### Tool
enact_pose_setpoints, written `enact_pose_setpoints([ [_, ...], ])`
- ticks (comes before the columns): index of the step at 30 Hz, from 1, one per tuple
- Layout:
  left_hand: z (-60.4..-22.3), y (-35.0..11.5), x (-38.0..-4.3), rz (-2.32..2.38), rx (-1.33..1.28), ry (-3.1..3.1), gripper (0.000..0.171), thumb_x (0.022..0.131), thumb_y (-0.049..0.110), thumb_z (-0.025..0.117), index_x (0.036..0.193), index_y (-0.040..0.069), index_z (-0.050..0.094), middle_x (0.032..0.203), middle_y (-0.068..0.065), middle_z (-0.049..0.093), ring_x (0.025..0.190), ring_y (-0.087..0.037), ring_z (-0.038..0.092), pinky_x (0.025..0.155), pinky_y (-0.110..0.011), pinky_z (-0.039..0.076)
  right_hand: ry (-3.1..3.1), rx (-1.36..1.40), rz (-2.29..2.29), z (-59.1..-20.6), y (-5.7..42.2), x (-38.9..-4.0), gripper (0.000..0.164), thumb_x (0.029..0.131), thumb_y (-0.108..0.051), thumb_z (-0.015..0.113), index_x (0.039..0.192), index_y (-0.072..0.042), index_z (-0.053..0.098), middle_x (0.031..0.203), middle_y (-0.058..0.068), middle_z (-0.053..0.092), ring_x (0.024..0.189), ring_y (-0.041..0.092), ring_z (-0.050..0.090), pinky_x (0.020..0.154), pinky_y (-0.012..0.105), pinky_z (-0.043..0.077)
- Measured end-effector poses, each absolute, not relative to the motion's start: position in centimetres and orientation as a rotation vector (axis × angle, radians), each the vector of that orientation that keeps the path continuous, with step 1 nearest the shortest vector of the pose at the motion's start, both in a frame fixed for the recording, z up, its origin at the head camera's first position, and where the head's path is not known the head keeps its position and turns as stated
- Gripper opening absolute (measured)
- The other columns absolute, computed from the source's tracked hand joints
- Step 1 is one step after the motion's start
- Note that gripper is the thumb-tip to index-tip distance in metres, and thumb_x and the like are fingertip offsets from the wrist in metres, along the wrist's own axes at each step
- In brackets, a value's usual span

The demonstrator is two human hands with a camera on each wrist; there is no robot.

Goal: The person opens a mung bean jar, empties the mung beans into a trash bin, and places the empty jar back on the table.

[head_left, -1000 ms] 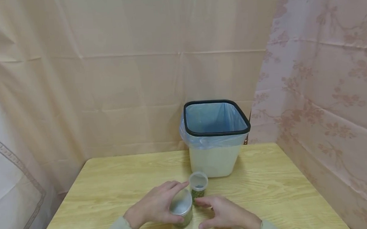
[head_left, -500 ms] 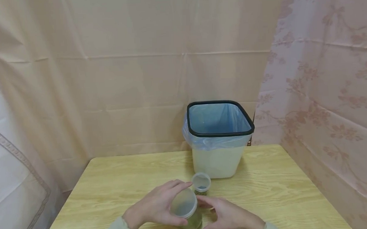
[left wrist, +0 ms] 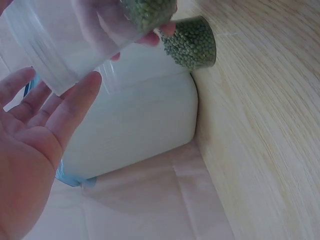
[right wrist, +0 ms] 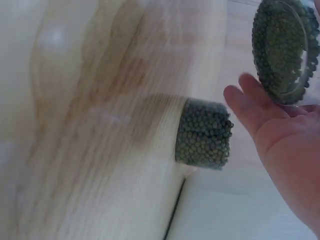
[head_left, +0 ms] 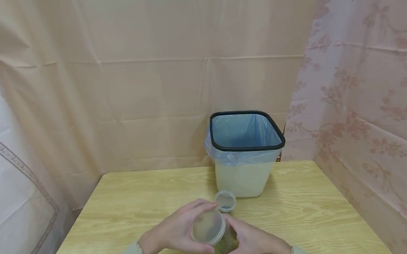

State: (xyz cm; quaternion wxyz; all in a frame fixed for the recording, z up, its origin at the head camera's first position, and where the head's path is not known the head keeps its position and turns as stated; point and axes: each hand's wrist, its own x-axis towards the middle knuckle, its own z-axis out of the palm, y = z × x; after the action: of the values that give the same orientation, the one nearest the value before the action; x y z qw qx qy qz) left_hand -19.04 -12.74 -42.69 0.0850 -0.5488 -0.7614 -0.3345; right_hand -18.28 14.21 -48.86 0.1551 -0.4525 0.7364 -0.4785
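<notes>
A clear plastic jar (head_left: 229, 240) of small green beans, which look like mung beans, is held up off the table between both hands. It is tilted, its lid end toward the left and its base toward the right. My left hand (head_left: 180, 230) spans the lid end, thumb on the near side and fingers on the far side. Round the lower body curl the thumb and fingers of my right hand (head_left: 252, 237). In the right wrist view the beans (right wrist: 280, 47) show through the raised base. A second, smaller-looking bean jar (right wrist: 204, 134) stands upright just beyond the hands.
Behind the second jar stands a white bin (head_left: 240, 180) with a black rim and a blue liner bag. Both are on a wood-grain table (head_left: 141, 189). A beige curtain (head_left: 155, 106) hangs at the back, a flowered one (head_left: 364, 117) on the right.
The held jar has come up and to the right, and its tilt has grown. My right hand, apart from it a second ago, now grips its lower body. The second jar stays put.
</notes>
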Motion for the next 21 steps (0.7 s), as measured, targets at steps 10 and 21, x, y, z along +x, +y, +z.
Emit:
enact_pose_setpoints([
  [10,-42.6,-12.6,-18.5,-1.027,-1.665,-2.266,0.092,0.082,0.046,0.083,0.155,0.013,0.037,0.146,-0.002,0.046,0.128,-0.016,0.053,0.102,-0.033,0.048,2.190,-1.415,-1.305,-48.3,14.7,-18.2,0.090,0.086,-0.028,0.083,0.153,-0.018,0.023,0.144,0.003,0.049,0.126,0.017,0.054,0.101,0.034,0.048],
  [21,-41.8,-12.4,-18.4,-0.887,-1.748,-2.197,0.097,0.067,0.019,0.092,0.150,0.008,0.044,0.144,-0.007,0.046,0.130,-0.016,0.050,0.104,-0.031,0.046,2.329,-1.270,-1.155,-46.6,15.9,-17.9,0.101,0.086,-0.041,0.082,0.160,-0.019,0.017,0.152,0.005,0.043,0.130,0.015,0.049,0.105,0.034,0.044],
])
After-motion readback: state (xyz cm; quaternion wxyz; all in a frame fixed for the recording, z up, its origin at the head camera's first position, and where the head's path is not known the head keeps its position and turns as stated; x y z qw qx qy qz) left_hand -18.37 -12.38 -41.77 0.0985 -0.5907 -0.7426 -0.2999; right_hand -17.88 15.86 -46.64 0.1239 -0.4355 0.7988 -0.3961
